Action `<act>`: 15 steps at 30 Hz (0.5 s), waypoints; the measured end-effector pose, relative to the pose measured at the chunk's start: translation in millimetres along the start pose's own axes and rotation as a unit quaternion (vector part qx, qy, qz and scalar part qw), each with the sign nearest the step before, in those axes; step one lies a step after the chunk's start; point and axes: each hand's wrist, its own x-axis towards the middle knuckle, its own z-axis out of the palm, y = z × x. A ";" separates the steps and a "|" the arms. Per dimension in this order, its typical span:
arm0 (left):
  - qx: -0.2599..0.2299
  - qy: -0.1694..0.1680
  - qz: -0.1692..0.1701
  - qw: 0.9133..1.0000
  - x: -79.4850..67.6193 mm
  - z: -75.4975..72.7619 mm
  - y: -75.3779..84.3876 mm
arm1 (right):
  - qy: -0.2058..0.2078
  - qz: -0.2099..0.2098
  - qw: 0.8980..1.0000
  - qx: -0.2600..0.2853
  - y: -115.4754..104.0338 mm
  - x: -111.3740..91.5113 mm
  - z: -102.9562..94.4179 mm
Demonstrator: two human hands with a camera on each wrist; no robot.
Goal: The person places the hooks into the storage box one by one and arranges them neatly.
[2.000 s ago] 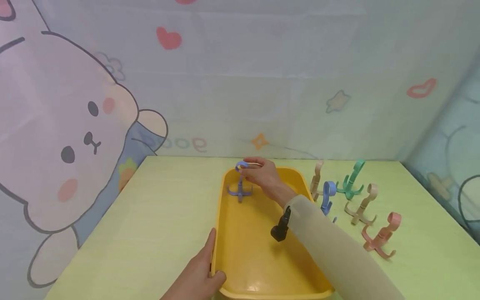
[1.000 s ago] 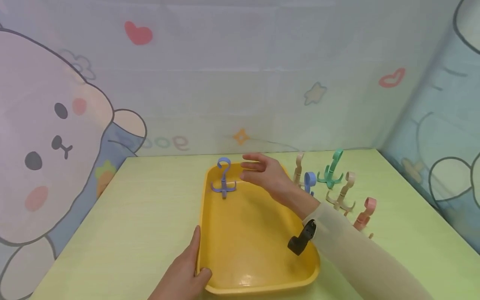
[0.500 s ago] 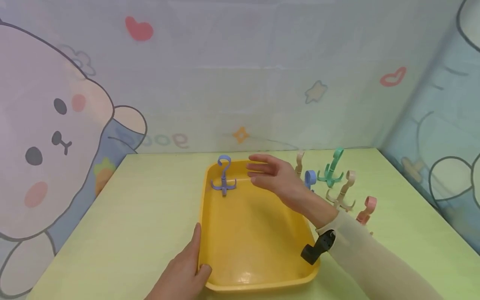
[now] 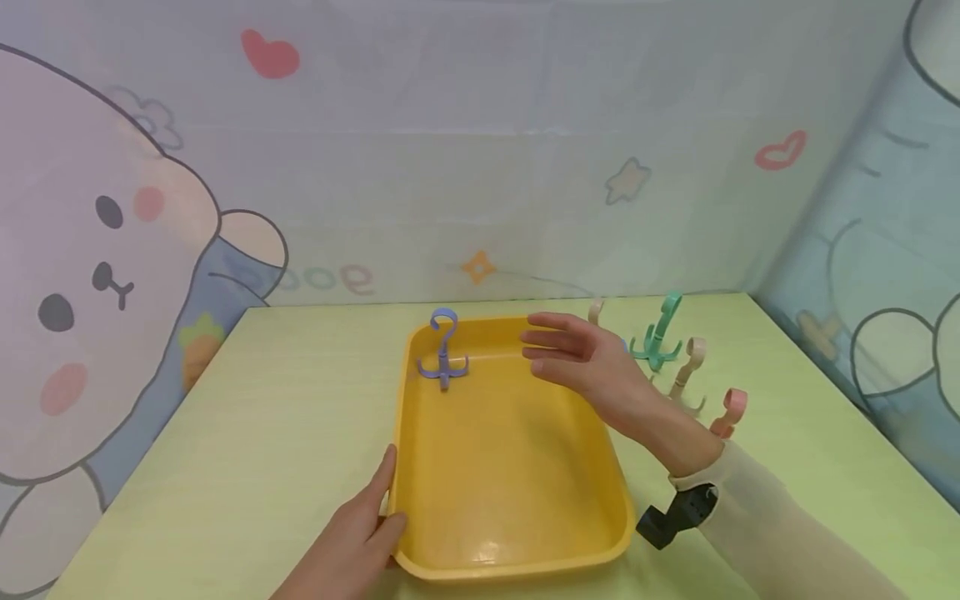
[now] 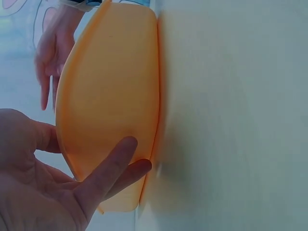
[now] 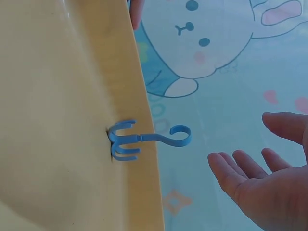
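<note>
My left hand (image 4: pixel 351 533) grips the near left side of a yellow tray (image 4: pixel 502 479). In the left wrist view its thumb is over the rim and its fingers (image 5: pixel 108 173) lie against the outer wall. Inside the tray's far left corner a blue-purple multi-prong hook (image 4: pixel 443 363) stands upright on its prongs, its curved top above the rim. My right hand (image 4: pixel 600 375) is raised over the tray's right side, fingers apart and holding nothing. In the right wrist view a gap separates this hand from the blue hook (image 6: pixel 127 138).
Right of the tray stand a green hook (image 4: pixel 657 340), a beige hook (image 4: pixel 693 358) and a pink hook (image 4: pixel 731 408). Another beige hook (image 4: pixel 596 310) and a blue one are mostly hidden behind my right hand. A printed cloth backdrop (image 4: pixel 420 167) rises behind the table (image 4: pixel 300 400).
My right hand has let go of the blue-purple hook and drawn back to the right. The hook stays standing in the tray's corner. My left hand keeps its hold on the tray.
</note>
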 end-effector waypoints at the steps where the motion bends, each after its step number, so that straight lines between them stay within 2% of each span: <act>1: -0.023 -0.009 -0.003 1.000 0.1 -0.9 -1.1 | 0.001 -0.001 1.000 0.001 0.2 -2.2 -1.2; 3: -0.064 -0.025 -0.009 0.998 0.2 -2.4 -3.1 | 0.003 -0.002 1.000 -0.001 0.5 -6.0 -3.6; 6: -0.097 -0.038 -0.010 0.994 0.2 -4.1 -5.0 | 0.007 0.001 1.000 -0.005 1.3 -11.5 -6.9; 15: -0.132 -0.056 -0.005 0.990 -0.1 -5.4 -6.9 | 0.027 0.003 0.999 -0.027 5.8 -30.4 -18.3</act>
